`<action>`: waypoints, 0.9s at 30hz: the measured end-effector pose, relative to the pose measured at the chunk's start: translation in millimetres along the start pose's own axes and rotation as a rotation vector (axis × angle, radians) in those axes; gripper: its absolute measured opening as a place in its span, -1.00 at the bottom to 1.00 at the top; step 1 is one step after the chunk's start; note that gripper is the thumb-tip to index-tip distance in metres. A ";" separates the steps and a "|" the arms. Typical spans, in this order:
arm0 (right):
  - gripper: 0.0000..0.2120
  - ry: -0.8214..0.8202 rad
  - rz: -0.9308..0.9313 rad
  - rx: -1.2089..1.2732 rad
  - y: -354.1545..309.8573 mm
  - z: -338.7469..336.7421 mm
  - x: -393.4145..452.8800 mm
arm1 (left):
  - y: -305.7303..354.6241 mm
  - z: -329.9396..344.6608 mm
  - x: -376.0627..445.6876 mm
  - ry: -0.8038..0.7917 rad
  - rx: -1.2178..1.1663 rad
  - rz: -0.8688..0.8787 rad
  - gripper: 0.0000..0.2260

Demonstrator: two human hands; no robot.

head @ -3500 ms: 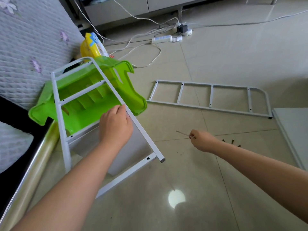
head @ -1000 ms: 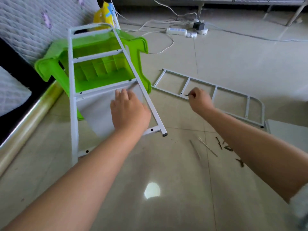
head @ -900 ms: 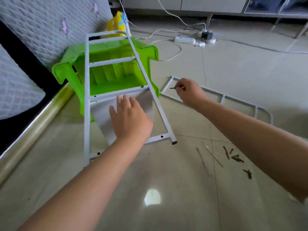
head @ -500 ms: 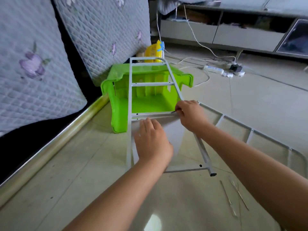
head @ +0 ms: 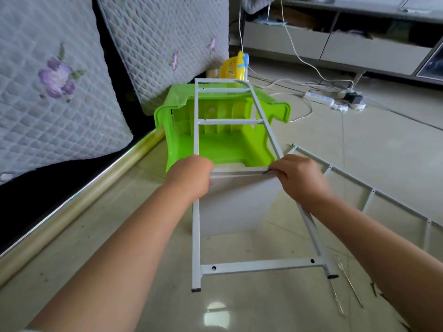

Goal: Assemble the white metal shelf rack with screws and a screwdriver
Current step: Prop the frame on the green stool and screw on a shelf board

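Starting a screw into the side frame's middle crossbar

The white side frame (head: 196,236) leans on the green stool (head: 223,144), a shelf panel (head: 239,202) behind it. My left hand (head: 189,176) grips frame and panel; my right hand (head: 297,176) pinches a screw (head: 266,172) at the crossbar's right end. Next I judge: seat it in the hole, then fetch a screwdriver. The second frame (head: 374,195) lies on the floor (head: 359,144).
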State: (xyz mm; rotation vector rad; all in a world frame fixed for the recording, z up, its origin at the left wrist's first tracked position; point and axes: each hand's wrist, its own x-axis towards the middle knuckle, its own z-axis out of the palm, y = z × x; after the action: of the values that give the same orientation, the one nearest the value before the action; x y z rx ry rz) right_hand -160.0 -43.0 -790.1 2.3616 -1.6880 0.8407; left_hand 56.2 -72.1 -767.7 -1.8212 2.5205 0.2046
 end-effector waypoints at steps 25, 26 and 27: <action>-0.82 -0.160 0.096 -0.105 -14.0 -17.7 -10.1 | -3.5 -8.4 -22.7 0.052 -0.049 0.060 -0.75; -0.82 -0.204 0.124 -0.137 -14.9 -16.6 -8.1 | -3.8 -7.9 -24.2 0.054 -0.074 0.042 -0.75; -0.81 -0.242 0.143 -0.198 -15.5 -15.6 -6.5 | -4.1 -7.0 -25.9 0.060 -0.109 0.019 -0.75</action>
State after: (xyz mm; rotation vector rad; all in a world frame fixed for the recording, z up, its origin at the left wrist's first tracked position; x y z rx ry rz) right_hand -153.2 -25.5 -777.0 2.3050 -1.9487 0.3933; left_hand 68.7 -49.7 -758.6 -1.8686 2.6171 0.2978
